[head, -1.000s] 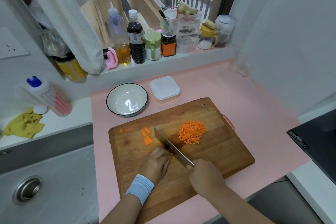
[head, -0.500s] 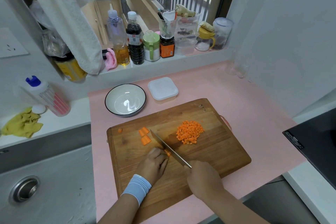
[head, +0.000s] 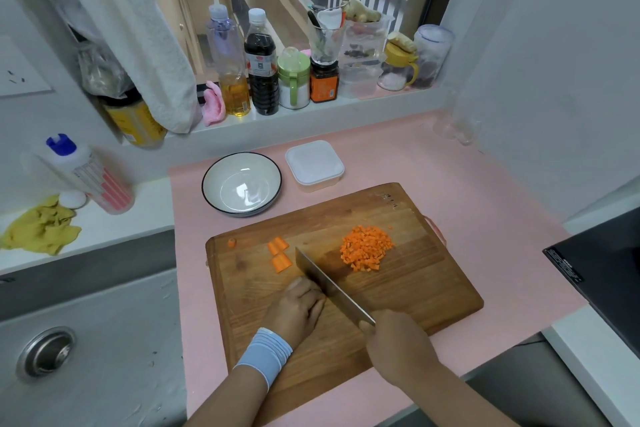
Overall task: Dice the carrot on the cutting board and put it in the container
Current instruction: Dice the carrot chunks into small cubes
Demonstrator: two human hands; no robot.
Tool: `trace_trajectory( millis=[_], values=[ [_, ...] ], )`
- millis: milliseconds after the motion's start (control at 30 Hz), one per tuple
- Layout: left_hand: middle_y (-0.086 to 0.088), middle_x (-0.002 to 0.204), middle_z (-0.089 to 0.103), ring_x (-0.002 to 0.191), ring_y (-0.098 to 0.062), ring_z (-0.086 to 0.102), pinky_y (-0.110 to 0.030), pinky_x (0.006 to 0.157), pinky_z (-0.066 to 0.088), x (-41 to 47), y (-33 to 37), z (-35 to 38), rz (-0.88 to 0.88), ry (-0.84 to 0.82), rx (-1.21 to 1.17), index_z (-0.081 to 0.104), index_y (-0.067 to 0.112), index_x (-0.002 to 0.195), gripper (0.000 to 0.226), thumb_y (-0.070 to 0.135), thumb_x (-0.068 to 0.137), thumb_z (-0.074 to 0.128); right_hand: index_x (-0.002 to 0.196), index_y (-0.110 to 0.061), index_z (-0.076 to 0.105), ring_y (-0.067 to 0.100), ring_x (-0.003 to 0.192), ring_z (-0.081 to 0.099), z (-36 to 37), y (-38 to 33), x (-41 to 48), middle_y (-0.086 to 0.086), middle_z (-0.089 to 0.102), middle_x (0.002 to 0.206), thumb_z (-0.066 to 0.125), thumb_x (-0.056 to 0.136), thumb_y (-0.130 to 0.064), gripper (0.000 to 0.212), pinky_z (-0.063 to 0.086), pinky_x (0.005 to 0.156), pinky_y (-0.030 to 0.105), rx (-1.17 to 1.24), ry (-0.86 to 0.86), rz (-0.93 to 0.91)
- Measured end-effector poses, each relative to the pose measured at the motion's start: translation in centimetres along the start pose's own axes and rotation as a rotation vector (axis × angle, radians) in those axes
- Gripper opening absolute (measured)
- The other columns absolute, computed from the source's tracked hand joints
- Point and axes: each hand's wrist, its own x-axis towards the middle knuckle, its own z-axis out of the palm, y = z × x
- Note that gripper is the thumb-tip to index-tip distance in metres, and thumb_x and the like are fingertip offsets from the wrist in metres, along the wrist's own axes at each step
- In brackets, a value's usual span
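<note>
**A:** Carrot dice (head: 367, 248): how far along are they?

**B:** Starting nearest: the right hand (head: 398, 343) is clamped round the knife (head: 329, 284) handle, and the blade slants across the board (head: 433, 298). The left hand (head: 298, 308) sits with its fingers curled against the blade's flat. Anything under it is hidden, so I cannot tell whether it pins a piece.

**A:** And past the hands?

**B:** Two uncut chunks (head: 278, 255) lie just left of the blade tip, with a small end bit (head: 231, 243) farther left. The dice are heaped on the board to the right of the blade.

**A:** So what's left?

**B:** I judge the dicing well past half, with the chunks not yet cut. Nothing has been moved off the board. Behind it, the bowl (head: 205, 180) holds no carrot, and the box (head: 314, 163) beside it has its lid on.
</note>
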Motion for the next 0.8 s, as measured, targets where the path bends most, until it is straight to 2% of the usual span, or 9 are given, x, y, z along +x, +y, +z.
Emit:
trace_trajectory(
  millis=[167, 333, 433, 533, 667, 733, 800],
  values=[
    [0.001, 0.089, 0.063, 0.086, -0.014, 0.058, -0.025, 0.078, 0.051, 0.0, 0.0, 0.0, -0.005, -0.005, -0.012, 0.073, 0.011, 0.086, 0.009, 0.014, 0.089, 0.065, 0.092, -0.027, 0.060, 0.010, 0.083, 0.065, -0.2, -0.8, 1.0, -0.011, 0.061, 0.082, 0.046, 0.104, -0.042, 0.024, 0.056, 0.078, 0.028, 0.012, -0.033, 0.031],
    [0.003, 0.093, 0.062, 0.091, -0.011, 0.057, -0.024, 0.080, 0.051, -0.1, -0.1, -0.1, -0.020, -0.018, -0.021, 0.073, 0.014, 0.089, 0.011, 0.017, 0.091, 0.063, 0.090, -0.024, 0.062, 0.010, 0.076, 0.064, -0.9, -0.4, 1.8, -0.007, 0.063, 0.082, 0.048, 0.103, -0.041, 0.025, 0.057, 0.076, 0.031, 0.087, -0.089, 0.080],
    [0.005, 0.095, 0.061, 0.094, -0.010, 0.057, -0.025, 0.081, 0.051, -0.1, -0.1, -0.2, -0.034, -0.038, -0.025, 0.073, 0.015, 0.091, 0.011, 0.018, 0.092, 0.062, 0.098, -0.027, 0.062, 0.013, 0.075, 0.066, -1.4, 0.6, 2.3, -0.004, 0.067, 0.084, 0.049, 0.102, -0.041, 0.020, 0.056, 0.068, 0.028, 0.192, -0.123, 0.099],
    [0.006, 0.100, 0.059, 0.097, -0.009, 0.055, -0.021, 0.084, 0.049, 0.0, 0.1, -0.3, -0.048, -0.059, -0.035, 0.071, 0.016, 0.095, 0.009, 0.018, 0.090, 0.064, 0.091, -0.024, 0.063, 0.013, 0.069, 0.065, -2.1, 1.5, 3.1, -0.003, 0.068, 0.078, 0.052, 0.101, -0.039, 0.021, 0.051, 0.061, 0.030, 0.234, -0.147, 0.098],
    [0.009, 0.118, 0.049, 0.111, -0.004, 0.048, -0.011, 0.097, 0.037, -0.1, 0.4, -0.4, -0.248, -0.014, -0.037, 0.061, 0.019, 0.114, 0.032, 0.026, 0.084, 0.068, 0.073, -0.020, 0.061, 0.013, 0.057, 0.054, -3.9, 2.4, 4.4, -0.005, 0.057, 0.062, 0.052, 0.101, -0.034, 0.032, 0.038, 0.054, 0.028, 0.263, -0.139, 0.097],
    [0.009, 0.115, 0.049, 0.110, -0.005, 0.046, -0.015, 0.097, 0.038, -0.1, 0.6, -0.1, -0.347, 0.020, -0.010, 0.060, 0.019, 0.115, 0.036, 0.028, 0.082, 0.073, 0.072, -0.021, 0.061, 0.012, 0.057, 0.054, -4.9, 2.9, 5.1, -0.006, 0.057, 0.061, 0.052, 0.101, -0.034, 0.033, 0.037, 0.053, 0.028, 0.266, -0.126, 0.067],
    [0.007, 0.106, 0.054, 0.104, -0.009, 0.047, -0.022, 0.093, 0.041, 0.4, 1.1, 0.4, -0.411, 0.039, 0.054, 0.065, 0.017, 0.109, 0.030, 0.027, 0.082, 0.075, 0.074, -0.021, 0.063, 0.012, 0.056, 0.054, -5.8, 3.3, 5.8, -0.005, 0.058, 0.061, 0.051, 0.101, -0.032, 0.032, 0.036, 0.052, 0.028, 0.268, -0.128, 0.035]
  ],
)
